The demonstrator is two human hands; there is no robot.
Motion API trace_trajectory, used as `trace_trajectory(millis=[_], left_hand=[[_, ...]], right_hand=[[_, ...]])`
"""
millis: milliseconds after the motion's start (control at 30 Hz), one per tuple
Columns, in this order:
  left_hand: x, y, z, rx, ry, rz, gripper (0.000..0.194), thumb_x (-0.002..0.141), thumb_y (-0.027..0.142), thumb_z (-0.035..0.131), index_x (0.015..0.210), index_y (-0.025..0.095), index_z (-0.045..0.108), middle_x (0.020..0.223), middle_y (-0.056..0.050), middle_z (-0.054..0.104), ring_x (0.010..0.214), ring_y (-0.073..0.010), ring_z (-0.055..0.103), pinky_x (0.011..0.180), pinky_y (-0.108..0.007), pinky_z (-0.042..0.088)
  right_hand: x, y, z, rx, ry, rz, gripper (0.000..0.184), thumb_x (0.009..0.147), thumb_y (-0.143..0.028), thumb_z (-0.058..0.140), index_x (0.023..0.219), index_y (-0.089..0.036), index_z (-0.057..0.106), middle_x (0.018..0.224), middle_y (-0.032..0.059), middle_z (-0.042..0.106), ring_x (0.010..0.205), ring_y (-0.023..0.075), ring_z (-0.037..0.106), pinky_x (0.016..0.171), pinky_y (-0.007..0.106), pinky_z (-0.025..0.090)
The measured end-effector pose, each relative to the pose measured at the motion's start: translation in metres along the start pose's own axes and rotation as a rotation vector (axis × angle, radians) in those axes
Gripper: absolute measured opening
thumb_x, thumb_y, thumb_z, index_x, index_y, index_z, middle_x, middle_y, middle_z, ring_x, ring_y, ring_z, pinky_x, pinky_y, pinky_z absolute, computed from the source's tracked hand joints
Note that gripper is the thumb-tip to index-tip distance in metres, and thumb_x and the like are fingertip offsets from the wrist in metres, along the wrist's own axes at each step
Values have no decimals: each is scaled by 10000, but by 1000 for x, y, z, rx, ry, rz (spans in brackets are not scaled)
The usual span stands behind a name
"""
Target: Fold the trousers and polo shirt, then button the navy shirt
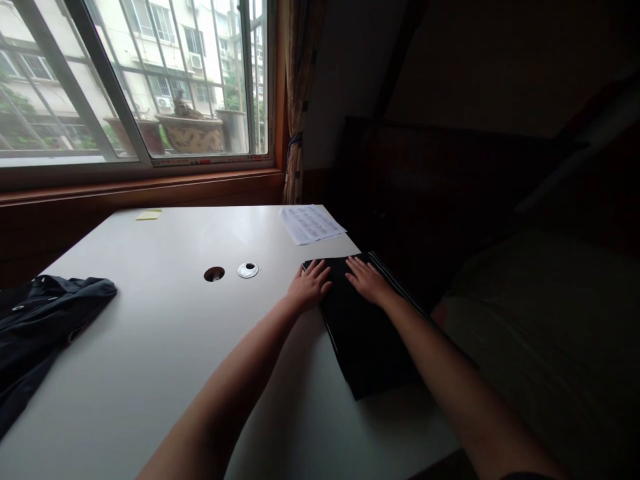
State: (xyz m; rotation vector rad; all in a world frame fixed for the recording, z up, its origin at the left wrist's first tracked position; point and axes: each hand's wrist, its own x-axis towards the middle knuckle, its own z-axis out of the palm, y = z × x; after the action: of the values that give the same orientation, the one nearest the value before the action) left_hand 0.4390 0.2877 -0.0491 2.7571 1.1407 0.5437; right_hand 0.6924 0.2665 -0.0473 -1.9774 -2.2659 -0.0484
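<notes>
A folded black garment [361, 333] with thin white stripes along its edge lies flat at the right side of the white table [165, 333]. My left hand [309, 287] rests palm down on its far left corner, fingers stretched out. Beside it, my right hand [369, 280] lies flat on the far end of the same garment, fingers spread. Neither hand grips anything.
A dark blue garment [40, 320] lies crumpled at the table's left edge. A round cable hole [214, 273] and its silver cap [247, 269] sit mid-table. Printed sheets [310, 223] and a yellow sticky note [149, 215] lie near the window. A dark bed [540, 320] stands right.
</notes>
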Motion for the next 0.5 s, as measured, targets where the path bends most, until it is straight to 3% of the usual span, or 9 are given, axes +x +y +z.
trace_trajectory(millis=[200, 500], left_hand=[[-2, -7, 13, 11, -24, -92, 644, 1015, 577, 275, 1561, 238, 305, 1651, -66, 231, 1530, -259, 180, 1224, -538, 193], [-6, -8, 12, 38, -48, -143, 696, 1002, 624, 207, 1576, 236, 269, 1656, -86, 212, 1529, -251, 185, 1237, -502, 159]], right_hand=[[6, 15, -7, 4, -75, 128, 664, 1019, -567, 177, 1571, -214, 284, 1649, 31, 233, 1527, 215, 175, 1236, 501, 144], [10, 39, -4, 59, -108, 353, 673, 1013, -579, 138, 1588, -239, 224, 1666, 32, 174, 1529, 246, 160, 1206, 549, 197]])
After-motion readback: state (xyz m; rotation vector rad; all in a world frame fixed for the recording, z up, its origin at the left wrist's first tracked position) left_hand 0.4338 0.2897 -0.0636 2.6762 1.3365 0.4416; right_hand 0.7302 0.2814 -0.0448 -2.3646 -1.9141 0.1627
